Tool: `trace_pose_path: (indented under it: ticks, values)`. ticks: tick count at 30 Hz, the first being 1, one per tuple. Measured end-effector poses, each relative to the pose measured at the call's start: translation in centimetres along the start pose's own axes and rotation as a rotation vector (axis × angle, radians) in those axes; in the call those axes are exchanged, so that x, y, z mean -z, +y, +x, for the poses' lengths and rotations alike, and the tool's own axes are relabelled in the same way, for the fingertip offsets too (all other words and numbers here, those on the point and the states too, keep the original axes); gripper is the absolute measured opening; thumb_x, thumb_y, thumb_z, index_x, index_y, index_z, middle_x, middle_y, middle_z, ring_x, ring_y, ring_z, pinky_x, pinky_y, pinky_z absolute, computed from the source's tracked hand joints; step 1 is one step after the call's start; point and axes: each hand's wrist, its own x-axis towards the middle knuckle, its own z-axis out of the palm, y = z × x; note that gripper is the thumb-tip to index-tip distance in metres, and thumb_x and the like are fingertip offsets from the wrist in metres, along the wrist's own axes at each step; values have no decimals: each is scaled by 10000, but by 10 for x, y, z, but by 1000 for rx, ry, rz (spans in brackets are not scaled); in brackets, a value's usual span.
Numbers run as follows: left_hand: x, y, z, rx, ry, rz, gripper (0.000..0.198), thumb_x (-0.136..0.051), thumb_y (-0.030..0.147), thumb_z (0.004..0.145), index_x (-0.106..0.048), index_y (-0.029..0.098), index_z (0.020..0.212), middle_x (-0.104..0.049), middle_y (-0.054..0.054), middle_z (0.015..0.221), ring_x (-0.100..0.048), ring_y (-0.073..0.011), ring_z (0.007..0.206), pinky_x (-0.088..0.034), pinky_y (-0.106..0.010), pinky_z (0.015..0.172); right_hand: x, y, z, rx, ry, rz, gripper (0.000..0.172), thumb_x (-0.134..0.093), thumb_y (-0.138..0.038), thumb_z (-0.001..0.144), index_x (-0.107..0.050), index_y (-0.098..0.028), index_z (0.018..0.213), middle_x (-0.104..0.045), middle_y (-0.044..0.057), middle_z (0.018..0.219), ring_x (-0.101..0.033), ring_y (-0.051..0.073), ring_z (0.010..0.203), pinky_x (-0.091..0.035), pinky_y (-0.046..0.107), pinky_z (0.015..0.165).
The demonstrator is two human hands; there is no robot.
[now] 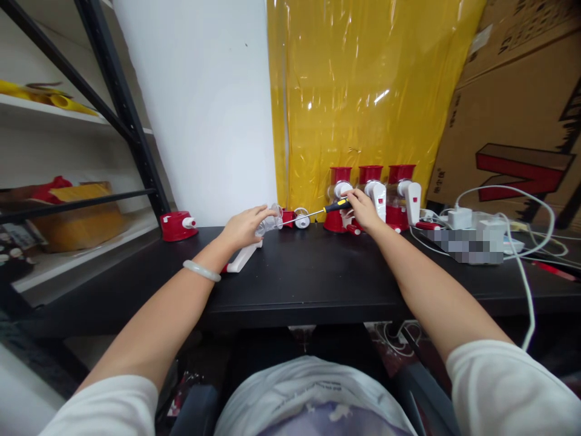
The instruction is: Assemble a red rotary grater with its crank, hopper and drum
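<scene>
Your right hand [362, 209] grips one screwdriver [334, 206] with a black-and-yellow handle and a thin silver shaft, held level over the black tabletop [299, 272]. Your left hand [247, 227] closes around one glassy, see-through plastic part [271, 223]; the shaft's tip reaches it, though contact is unclear. One white plastic crank arm [246, 257] shows below your left hand. Behind stand three red-and-white plastic machines [372, 188] with flared hoppers; one round red plastic base [175, 226] sits leftward.
</scene>
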Motion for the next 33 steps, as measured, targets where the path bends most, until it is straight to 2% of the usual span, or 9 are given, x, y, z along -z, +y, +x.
trace_pose_path:
  ticks: [4,11,17,19,21,24,26,30,33]
  values:
    - [-2,-1,0,6,4,-3,727,-671,161,714,-425,357,1369,-381,-21,1541,-479,-256,1325,-476,-361,982,2,1,-2,28,-25,-58,435,-462,-623,855,-581,-204,850,-455,-49,463,-449,110,361,-377,229,362]
    - [-1,1,0,7,4,-21,719,-668,155,710,-436,356,1361,-401,-23,1526,-480,-257,1321,-481,-365,968,-2,4,3,-37,-27,29,331,-540,-509,770,-471,-251,966,-615,-2,760,-619,148,576,-464,232,430]
    - [1,1,0,6,0,-3,717,-658,158,711,-429,359,1360,-388,-17,1537,-483,-256,1319,-501,-361,935,0,1,-3,44,3,-126,357,-537,-595,820,-483,-242,833,-415,-78,460,-442,114,364,-368,232,376]
    - [1,1,0,2,-1,-4,719,-655,155,709,-429,355,1361,-387,-18,1537,-477,-257,1324,-502,-360,933,0,1,-2,57,15,-109,351,-492,-583,845,-506,-234,810,-471,-46,516,-479,124,409,-386,241,387]
    - [1,1,0,1,-2,-4,722,-655,153,707,-429,355,1362,-385,-19,1539,-475,-259,1326,-502,-360,931,-1,2,0,54,35,-53,307,-462,-529,852,-535,-231,840,-572,2,685,-558,143,534,-435,244,417]
    - [0,1,0,6,-2,-4,728,-662,157,705,-428,358,1364,-381,-20,1542,-477,-263,1324,-501,-365,933,-3,3,2,50,68,-9,227,-500,-439,798,-553,-237,886,-608,28,899,-598,151,688,-471,229,448]
    - [0,1,0,9,-4,-7,724,-661,158,707,-430,362,1362,-382,-18,1540,-474,-263,1327,-501,-365,932,-4,3,1,48,61,-5,230,-534,-433,779,-540,-234,893,-606,15,846,-592,140,640,-469,229,454]
    - [0,1,0,12,0,-8,721,-657,160,709,-428,364,1362,-384,-18,1538,-468,-259,1333,-497,-364,942,-2,-2,-5,53,15,-36,336,-558,-562,802,-509,-235,866,-490,-58,536,-485,118,403,-390,234,386]
    - [0,1,0,16,-5,-5,728,-658,158,706,-429,366,1365,-384,-20,1538,-472,-259,1329,-491,-365,955,-1,-4,-6,66,4,-50,383,-482,-609,839,-529,-229,838,-436,-60,456,-457,129,358,-348,240,356]
